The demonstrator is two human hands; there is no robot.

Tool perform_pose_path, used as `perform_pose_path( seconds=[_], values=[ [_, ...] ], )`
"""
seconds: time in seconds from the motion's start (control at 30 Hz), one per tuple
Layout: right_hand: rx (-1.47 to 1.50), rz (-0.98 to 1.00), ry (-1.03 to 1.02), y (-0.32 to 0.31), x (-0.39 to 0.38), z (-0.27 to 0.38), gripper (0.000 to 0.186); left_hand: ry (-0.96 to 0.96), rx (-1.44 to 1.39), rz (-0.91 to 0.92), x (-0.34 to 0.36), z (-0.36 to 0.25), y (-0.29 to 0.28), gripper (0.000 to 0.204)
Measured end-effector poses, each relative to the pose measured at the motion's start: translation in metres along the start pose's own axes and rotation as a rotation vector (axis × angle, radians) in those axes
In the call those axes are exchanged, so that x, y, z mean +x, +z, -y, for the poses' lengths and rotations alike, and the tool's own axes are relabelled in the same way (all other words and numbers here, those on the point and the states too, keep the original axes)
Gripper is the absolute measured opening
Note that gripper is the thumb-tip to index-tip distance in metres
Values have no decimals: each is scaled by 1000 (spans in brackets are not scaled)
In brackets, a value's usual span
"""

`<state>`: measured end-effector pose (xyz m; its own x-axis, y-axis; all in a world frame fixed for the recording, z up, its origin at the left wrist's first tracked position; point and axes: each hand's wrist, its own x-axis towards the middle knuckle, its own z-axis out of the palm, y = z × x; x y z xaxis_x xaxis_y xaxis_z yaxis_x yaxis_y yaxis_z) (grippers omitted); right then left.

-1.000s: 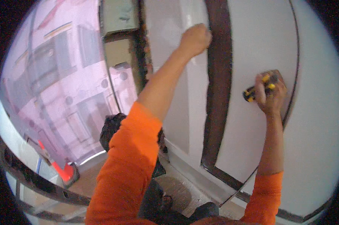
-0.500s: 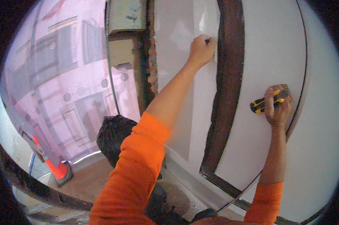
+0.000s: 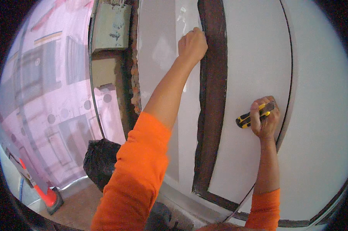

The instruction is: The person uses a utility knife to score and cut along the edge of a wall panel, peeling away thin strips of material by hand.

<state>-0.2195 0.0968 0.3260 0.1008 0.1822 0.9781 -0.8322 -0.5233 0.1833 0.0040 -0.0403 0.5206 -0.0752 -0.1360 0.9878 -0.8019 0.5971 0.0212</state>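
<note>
Up on the pale wall panel (image 3: 156, 50), my left hand (image 3: 193, 44) is closed, knuckles against a lighter strip with glossy smears. Whatever its curled fingers hold, if anything, is hidden. Just right of it runs a dark brown upright strip (image 3: 213, 88) with a ragged black left edge. Lower and to the right, my right hand (image 3: 266, 119) is wrapped round a black and yellow utility knife (image 3: 254, 114) in front of a white panel (image 3: 254, 50). The knife lies slantwise, its lower-left end sticking out past my thumb. I cannot make out a blade.
Printed pink sheeting (image 3: 62, 104) hangs at the left, with an orange cone (image 3: 46, 196) at its foot. A black bag-like object (image 3: 100, 161) sits beside my left sleeve. Rough brick (image 3: 135, 77) edges the wall opening. A dark curved line (image 3: 291, 73) runs down the right panel.
The view has swung, shifting the wall leftward in the picture. My left hand has turned to show more of its back and sits slightly higher against the wall. My right hand keeps its grip on the utility knife.
</note>
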Motion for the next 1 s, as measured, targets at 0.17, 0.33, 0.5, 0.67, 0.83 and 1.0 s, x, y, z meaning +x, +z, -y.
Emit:
perform_pose_path(
  seconds=[0.17, 0.33, 0.5, 0.67, 0.83, 1.0],
  values=[
    [18, -16, -23, -1, 2, 1, 8, 42, -143, 12, 5, 14, -1, 31],
    [14, -26, -47, 0, 2, 1, 9, -49, -344, -121, 3, 27, 8, 38],
    [11, -16, -16, 0, 1, 3, 9, -169, -438, -23, 2, 28, 2, 47],
    [9, -28, -30, 1, 2, 1, 10, -231, -384, -58, 23, 6, -7, 59],
    [-20, -22, -22, 4, 2, 3, 10, -204, -168, -21, 73, 4, -18, 53],
    [-36, -3, -36, -1, 1, 3, 10, -123, -134, -41, 83, 12, -5, 39]
  ],
)
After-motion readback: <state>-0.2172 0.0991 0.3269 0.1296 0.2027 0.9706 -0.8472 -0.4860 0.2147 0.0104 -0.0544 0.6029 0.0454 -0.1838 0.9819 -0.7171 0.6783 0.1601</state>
